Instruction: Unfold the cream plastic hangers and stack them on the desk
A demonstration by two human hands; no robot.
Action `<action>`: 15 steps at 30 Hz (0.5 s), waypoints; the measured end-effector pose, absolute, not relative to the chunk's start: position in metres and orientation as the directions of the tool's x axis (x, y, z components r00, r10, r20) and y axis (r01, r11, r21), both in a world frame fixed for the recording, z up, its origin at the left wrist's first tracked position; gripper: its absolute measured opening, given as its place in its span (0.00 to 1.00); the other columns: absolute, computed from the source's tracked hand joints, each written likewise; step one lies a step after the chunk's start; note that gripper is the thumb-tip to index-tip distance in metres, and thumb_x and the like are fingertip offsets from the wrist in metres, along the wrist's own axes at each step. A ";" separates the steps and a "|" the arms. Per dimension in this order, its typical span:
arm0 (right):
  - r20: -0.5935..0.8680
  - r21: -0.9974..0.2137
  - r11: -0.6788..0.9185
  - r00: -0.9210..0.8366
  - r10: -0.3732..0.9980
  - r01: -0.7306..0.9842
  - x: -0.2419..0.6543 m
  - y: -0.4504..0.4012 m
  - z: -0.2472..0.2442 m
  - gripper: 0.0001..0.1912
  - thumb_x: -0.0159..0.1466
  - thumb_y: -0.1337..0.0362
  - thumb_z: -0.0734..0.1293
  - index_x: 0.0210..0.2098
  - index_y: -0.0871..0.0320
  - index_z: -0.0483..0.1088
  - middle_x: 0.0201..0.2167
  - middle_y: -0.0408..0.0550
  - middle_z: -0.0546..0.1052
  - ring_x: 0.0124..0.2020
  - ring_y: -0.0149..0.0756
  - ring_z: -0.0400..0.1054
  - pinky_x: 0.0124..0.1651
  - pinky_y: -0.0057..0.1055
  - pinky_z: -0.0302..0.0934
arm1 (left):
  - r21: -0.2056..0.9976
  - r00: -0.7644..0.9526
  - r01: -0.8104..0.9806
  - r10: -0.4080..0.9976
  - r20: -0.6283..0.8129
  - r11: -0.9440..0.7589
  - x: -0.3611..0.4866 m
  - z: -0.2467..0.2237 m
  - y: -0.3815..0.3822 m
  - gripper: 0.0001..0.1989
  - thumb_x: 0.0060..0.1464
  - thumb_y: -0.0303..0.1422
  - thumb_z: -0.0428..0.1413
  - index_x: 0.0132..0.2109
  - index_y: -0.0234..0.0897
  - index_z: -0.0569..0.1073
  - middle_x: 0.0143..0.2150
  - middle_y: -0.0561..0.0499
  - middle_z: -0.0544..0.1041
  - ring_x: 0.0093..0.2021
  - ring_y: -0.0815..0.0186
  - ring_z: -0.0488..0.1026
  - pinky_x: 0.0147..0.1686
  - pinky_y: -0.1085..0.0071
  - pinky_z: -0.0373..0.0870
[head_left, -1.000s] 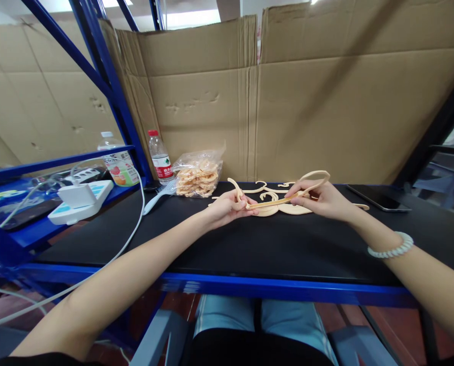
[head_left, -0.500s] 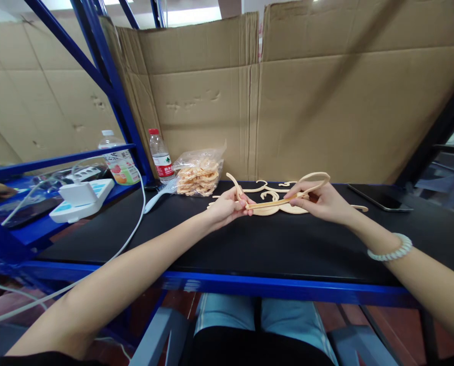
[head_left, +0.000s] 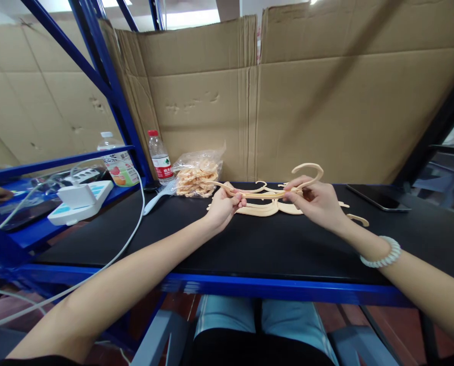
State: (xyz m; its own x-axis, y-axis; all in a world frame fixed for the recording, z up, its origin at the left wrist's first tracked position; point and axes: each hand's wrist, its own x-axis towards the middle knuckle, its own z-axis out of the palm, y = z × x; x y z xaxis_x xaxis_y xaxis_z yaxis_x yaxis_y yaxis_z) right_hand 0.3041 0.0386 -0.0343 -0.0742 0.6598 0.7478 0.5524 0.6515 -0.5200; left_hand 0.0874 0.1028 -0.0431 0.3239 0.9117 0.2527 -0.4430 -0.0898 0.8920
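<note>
Between my two hands is a beige plastic clothes hanger (head_left: 263, 195), held level just above the table. My left hand (head_left: 224, 206) pinches one end of it, and a thin curved beige piece sticks out to the left past the fingers. My right hand (head_left: 314, 198) grips the other side, with a large curved hook (head_left: 313, 169) rising above the fingers. Behind and beneath, several more beige hangers (head_left: 259, 210) lie on the black table. A separate small curved piece (head_left: 359, 220) lies right of my right hand. My fingers hide where the held parts meet.
A clear bag of beige pieces (head_left: 198, 175) and a red-capped bottle (head_left: 160, 157) stand at the back left, with a white-handled brush (head_left: 156, 199) beside them. A tablet (head_left: 379, 197) lies at the right. A white cable (head_left: 135, 231) crosses the table's left side. Cardboard (head_left: 326, 101) walls the back.
The held hanger has turned: its hook on the right now stands more upright, and the left curved end has dropped from upward to leftward. Both hands have shifted slightly left.
</note>
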 end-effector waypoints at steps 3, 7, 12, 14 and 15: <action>0.710 -0.611 0.636 -0.029 0.704 0.470 0.308 0.044 -0.033 0.13 0.62 0.54 0.66 0.35 0.59 0.66 0.32 0.50 0.73 0.25 0.32 0.65 0.25 0.31 0.59 | 0.898 0.294 -0.439 0.940 0.174 -0.029 0.088 -0.042 0.102 0.10 0.51 0.20 0.55 0.32 0.35 0.61 0.29 0.52 0.73 0.23 0.74 0.71 0.27 0.78 0.67; 0.662 -0.713 0.609 0.048 0.748 0.347 0.321 0.056 -0.028 0.16 0.60 0.51 0.67 0.35 0.58 0.62 0.24 0.45 0.71 0.25 0.33 0.67 0.28 0.30 0.62 | 0.987 0.515 -0.152 0.856 0.040 0.046 0.089 -0.048 0.096 0.07 0.51 0.25 0.56 0.34 0.34 0.63 0.31 0.47 0.76 0.18 0.73 0.67 0.20 0.77 0.60; 0.588 -0.767 0.551 0.014 0.809 0.328 0.326 0.065 -0.030 0.18 0.55 0.51 0.70 0.31 0.59 0.66 0.24 0.44 0.69 0.25 0.32 0.64 0.30 0.32 0.62 | 0.545 0.854 0.131 0.373 0.362 -0.828 0.086 -0.054 0.075 0.03 0.51 0.27 0.54 0.35 0.36 0.67 0.30 0.50 0.73 0.24 0.69 0.67 0.26 0.73 0.61; 0.509 -0.806 0.490 -0.033 0.860 0.332 0.321 0.066 -0.035 0.18 0.53 0.50 0.71 0.30 0.59 0.66 0.25 0.45 0.70 0.26 0.33 0.65 0.30 0.32 0.62 | 0.202 0.923 0.065 0.136 0.360 -0.977 0.085 -0.054 0.068 0.03 0.54 0.27 0.50 0.36 0.37 0.68 0.32 0.49 0.72 0.30 0.66 0.69 0.31 0.71 0.62; 0.476 -0.817 0.465 -0.054 0.878 0.341 0.318 0.067 -0.038 0.18 0.52 0.51 0.71 0.31 0.59 0.67 0.26 0.45 0.71 0.26 0.33 0.66 0.31 0.32 0.62 | 0.102 0.937 0.040 0.072 0.342 -0.994 0.085 -0.054 0.066 0.04 0.56 0.27 0.49 0.37 0.37 0.68 0.33 0.48 0.72 0.32 0.64 0.69 0.32 0.70 0.62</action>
State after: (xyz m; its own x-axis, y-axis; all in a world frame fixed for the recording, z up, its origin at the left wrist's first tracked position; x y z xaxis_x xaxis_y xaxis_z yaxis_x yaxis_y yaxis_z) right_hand 0.3178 0.0666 -0.0378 -0.0540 0.8776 0.4764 0.3412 0.4646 -0.8171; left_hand 0.0846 0.0657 -0.0540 0.9370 0.0724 0.3417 0.0396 -0.9940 0.1020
